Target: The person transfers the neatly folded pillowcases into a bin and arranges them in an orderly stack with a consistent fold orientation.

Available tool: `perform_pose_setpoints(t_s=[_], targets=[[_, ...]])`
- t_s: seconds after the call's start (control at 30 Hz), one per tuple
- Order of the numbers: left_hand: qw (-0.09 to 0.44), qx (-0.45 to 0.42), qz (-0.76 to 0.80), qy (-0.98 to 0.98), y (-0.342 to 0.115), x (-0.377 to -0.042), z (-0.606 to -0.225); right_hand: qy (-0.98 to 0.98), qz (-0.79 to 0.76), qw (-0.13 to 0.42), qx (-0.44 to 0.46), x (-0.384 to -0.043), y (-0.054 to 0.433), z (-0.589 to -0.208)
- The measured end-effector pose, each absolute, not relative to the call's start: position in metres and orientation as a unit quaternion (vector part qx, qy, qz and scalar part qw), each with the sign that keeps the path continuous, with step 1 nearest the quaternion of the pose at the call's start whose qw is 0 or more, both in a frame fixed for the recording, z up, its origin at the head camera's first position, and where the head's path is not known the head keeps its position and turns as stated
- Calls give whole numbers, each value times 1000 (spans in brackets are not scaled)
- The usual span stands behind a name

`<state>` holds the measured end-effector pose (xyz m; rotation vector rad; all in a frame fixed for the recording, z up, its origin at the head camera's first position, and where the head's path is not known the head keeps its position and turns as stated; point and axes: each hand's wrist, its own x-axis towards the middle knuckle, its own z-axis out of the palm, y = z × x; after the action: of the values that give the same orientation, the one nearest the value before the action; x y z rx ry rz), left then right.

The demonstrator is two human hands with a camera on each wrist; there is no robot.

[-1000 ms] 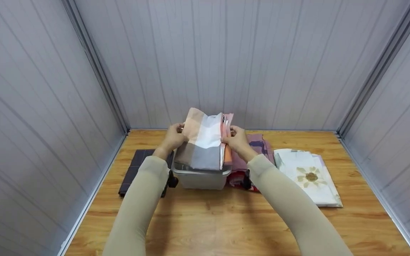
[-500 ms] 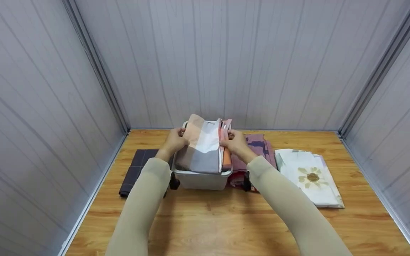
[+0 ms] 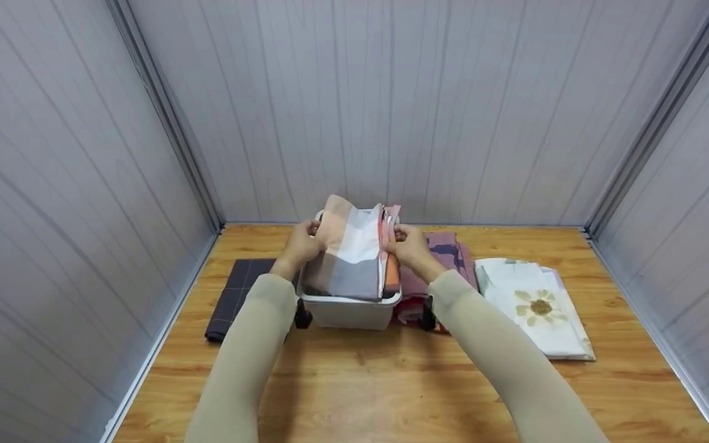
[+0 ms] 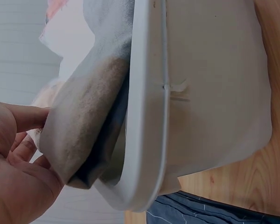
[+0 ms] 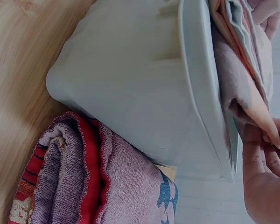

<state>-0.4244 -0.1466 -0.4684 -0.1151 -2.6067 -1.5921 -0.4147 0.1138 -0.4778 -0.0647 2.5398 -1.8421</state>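
A folded striped cloth [image 3: 354, 252] in peach, white and grey, with orange layers at its right edge, sits in the mouth of a white plastic bin [image 3: 348, 312]. My left hand [image 3: 303, 244] pinches its left side between thumb and fingers. On the opposite side, my right hand [image 3: 413, 248] pinches the layered edge. The left wrist view shows the cloth's grey-brown corner [image 4: 81, 123] bulging just above the bin's rim [image 4: 147, 107]. In the right wrist view the right fingertips grip a peach corner [image 5: 263, 119] beside the rim. The cloth hides most of the bin's inside.
Left of the bin lies a dark checked folded cloth [image 3: 240, 295]. A purple and red folded cloth [image 3: 453, 255] lies close against its right side. Farther right is a white folded cloth with a flower print [image 3: 539, 307]. Panel walls [image 3: 367, 111] enclose the wooden surface [image 3: 360, 387].
Both hands have come down with the striped cloth, which now sits lower in the bin. Over the last half second its far left corner has risen slightly.
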Motion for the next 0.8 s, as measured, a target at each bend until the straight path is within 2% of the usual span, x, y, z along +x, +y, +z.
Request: perform_pose_setpoints(t_s=[0.37,0.8], targets=[[23,-24,-498,-866,-151,-423,-467,774,-632,20,-29,-414,120,-477],[10,-33,-502,-864,-152,-414,-458,769,-637,14,-40,-412,138,-475]])
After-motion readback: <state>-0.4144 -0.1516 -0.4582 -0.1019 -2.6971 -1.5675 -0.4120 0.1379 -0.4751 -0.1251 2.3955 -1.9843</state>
